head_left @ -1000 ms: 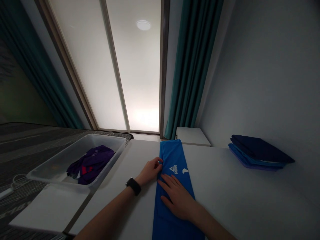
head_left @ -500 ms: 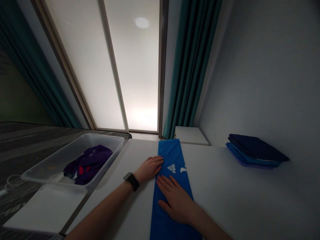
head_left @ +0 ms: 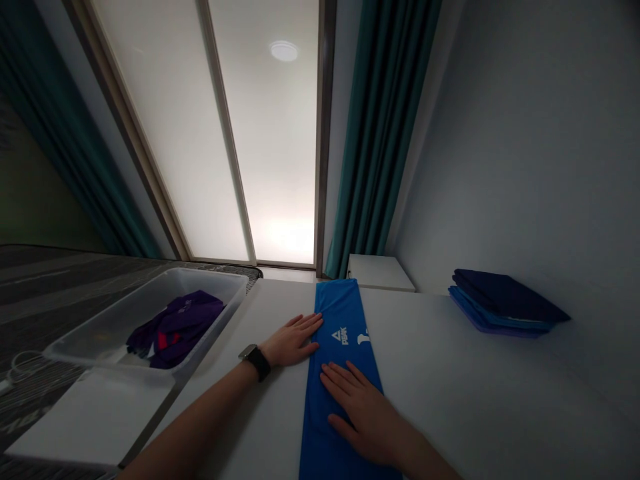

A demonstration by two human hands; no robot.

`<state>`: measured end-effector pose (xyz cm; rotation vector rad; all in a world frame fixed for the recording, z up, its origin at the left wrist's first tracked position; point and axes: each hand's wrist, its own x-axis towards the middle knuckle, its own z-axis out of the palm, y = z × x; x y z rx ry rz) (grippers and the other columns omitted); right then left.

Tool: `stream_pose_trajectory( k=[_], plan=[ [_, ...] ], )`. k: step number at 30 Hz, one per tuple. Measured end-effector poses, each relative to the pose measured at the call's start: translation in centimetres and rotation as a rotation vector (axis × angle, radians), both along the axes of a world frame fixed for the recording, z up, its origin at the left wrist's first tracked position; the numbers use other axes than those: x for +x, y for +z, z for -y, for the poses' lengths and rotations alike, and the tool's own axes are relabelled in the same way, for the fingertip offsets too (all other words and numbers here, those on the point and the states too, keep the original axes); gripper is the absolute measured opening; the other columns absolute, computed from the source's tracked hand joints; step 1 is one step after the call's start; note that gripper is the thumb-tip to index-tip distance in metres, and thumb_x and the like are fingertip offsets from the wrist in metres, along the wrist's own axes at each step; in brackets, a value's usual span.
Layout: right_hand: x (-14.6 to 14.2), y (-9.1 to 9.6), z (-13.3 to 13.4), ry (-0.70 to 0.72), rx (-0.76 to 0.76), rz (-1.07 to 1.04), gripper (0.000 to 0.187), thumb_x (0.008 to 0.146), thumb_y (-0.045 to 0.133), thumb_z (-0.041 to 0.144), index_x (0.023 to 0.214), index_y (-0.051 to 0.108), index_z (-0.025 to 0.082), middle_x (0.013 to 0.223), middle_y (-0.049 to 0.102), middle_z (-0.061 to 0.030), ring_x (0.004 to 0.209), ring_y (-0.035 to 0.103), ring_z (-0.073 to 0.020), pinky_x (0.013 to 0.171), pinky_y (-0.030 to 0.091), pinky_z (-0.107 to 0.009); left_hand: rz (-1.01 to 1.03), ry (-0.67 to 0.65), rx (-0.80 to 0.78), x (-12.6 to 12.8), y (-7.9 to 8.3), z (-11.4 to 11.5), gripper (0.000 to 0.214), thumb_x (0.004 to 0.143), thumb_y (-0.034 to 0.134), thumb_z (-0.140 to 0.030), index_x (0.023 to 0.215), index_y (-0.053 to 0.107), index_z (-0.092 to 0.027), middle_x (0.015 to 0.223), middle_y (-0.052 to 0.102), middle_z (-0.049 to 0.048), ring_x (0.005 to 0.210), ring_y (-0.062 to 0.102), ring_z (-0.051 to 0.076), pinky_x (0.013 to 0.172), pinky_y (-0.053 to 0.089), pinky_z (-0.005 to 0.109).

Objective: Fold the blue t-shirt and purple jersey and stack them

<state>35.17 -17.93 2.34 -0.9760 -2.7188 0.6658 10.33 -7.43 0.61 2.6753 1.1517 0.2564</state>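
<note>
A blue garment [head_left: 341, 303] with white "PEAK" lettering lies folded into a long narrow strip on the white table [head_left: 430, 387]. My left hand [head_left: 291, 340], with a dark-banded watch [head_left: 256, 361] on its wrist, rests at the strip's left edge, fingertips on the fabric and thumb apart. Flat on the strip, below the lettering, lies my right hand [head_left: 361, 412] with its fingers stretched out. Neither hand grips anything. The strip's near end runs out of the bottom of the view.
At the left, a translucent plastic bin [head_left: 115, 317] holds crumpled purple clothing [head_left: 187, 323] with a red patch. A stack of folded dark and bright blue clothes [head_left: 505, 301] sits on the table's right, by the wall. Behind the table stands a white cabinet [head_left: 381, 272].
My left hand has slid slightly left, toward the strip's edge. My right hand has moved a little right and nearer to me across the fabric.
</note>
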Motion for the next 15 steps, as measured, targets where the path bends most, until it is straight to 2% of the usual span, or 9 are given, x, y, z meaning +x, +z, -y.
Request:
stream_pose_trajectory(
  k=[7,11,15],
  plan=[
    [0.3,0.4,0.5,0.009,-0.013,-0.006,0.062,0.097,0.045,0.041,0.153,0.024,0.026,0.158,0.025,-0.0044,0.146,0.022,-0.0251,0.121,0.012,-0.051,0.011,-0.003,0.04,0.0,0.3,0.6,0.063,0.1,0.038,-0.051,0.154,0.021,-0.025,0.159,0.023,0.0067,0.146,0.025,0.025,0.119,0.02,0.048],
    [0.8,0.2,0.1,-0.047,-0.004,-0.055,0.053,0.098,0.042,0.038,0.149,0.036,0.024,0.155,0.036,-0.0054,0.142,0.031,-0.023,0.12,0.019,-0.048,0.029,-0.092,0.097,0.7,1.4,2.4,0.062,0.1,0.04,-0.048,0.154,0.019,-0.027,0.159,0.025,0.005,0.146,0.024,0.023,0.12,0.017,0.046],
    [1.4,0.0,0.4,-0.092,0.05,-0.057,0.045,0.095,0.047,0.027,0.14,0.049,0.023,0.146,0.048,-0.0065,0.136,0.04,-0.0241,0.117,0.025,-0.049,-0.02,-0.138,0.101,0.9,2.3,4.4,0.062,0.098,0.044,-0.048,0.153,0.026,-0.023,0.157,0.031,0.009,0.144,0.03,0.026,0.118,0.021,0.046]
  ],
)
